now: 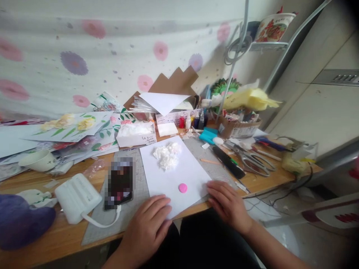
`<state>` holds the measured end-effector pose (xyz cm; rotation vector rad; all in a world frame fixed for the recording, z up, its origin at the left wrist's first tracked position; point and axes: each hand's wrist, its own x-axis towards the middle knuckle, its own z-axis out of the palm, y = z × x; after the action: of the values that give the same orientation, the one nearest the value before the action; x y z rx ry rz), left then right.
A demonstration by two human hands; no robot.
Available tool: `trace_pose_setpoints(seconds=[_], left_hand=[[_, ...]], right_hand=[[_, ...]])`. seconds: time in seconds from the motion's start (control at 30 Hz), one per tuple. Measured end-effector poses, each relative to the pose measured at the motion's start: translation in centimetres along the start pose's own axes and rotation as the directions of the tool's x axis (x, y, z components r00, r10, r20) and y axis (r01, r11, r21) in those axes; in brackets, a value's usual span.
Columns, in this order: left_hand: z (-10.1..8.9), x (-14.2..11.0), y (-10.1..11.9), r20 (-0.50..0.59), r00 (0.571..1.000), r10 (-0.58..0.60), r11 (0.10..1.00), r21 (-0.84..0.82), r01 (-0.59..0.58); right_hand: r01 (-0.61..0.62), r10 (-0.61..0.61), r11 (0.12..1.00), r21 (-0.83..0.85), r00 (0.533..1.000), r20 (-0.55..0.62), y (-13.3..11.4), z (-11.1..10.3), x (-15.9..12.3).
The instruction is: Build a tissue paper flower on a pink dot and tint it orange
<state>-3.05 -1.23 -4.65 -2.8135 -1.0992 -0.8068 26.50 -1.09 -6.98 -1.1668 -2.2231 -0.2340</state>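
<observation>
A white sheet of paper [157,183] lies on the grey mat at the front of the table. Toward its far end sits a cluster of crumpled white flower-like pieces [167,156]. Nearer to me is a flat pink disc [183,187], its material unclear. My left hand [153,218] rests with its fingers stretched over the sheet's near left corner. At the right edge of the sheet, my right hand [226,201] lies with fingers extended. Neither hand touches the disc or the white pieces, and nothing shows in their fingers.
On the left are a phone [120,183], a white power bank [78,198] with a cable, and a cup [37,160]. A white box [136,134] stands behind. Scissors [252,158], a black-handled tool [228,161] and a cardboard box [239,127] are at right.
</observation>
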Motion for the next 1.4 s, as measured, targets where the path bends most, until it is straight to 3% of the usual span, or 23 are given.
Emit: trace_pose_setpoints(seconds=[0.2, 0.37, 1.0, 1.4], left_hand=[[0.0, 0.2, 0.6, 0.012, 0.999, -0.033, 0.999, -0.004, 0.033], [0.0, 0.3, 0.7, 0.041, 0.997, -0.066, 0.998, 0.008, 0.066], [-0.1, 0.2, 0.9, 0.041, 0.996, -0.084, 0.996, -0.039, 0.086], [-0.3, 0.2, 0.9, 0.047, 0.994, -0.1, 0.993, -0.056, 0.103]], right_hand=[[0.036, -0.022, 0.998, -0.043, 0.954, 0.298, -1.7, -0.8, 2.6], [0.039, -0.02, 0.999, -0.036, 0.912, 0.41, -2.9, -0.4, 4.4], [0.072, -0.038, 0.995, -0.063, 0.903, 0.428, -4.9, 0.6, 5.6], [-0.018, 0.047, 0.997, -0.071, 0.904, 0.425, -4.0, 0.7, 5.8]])
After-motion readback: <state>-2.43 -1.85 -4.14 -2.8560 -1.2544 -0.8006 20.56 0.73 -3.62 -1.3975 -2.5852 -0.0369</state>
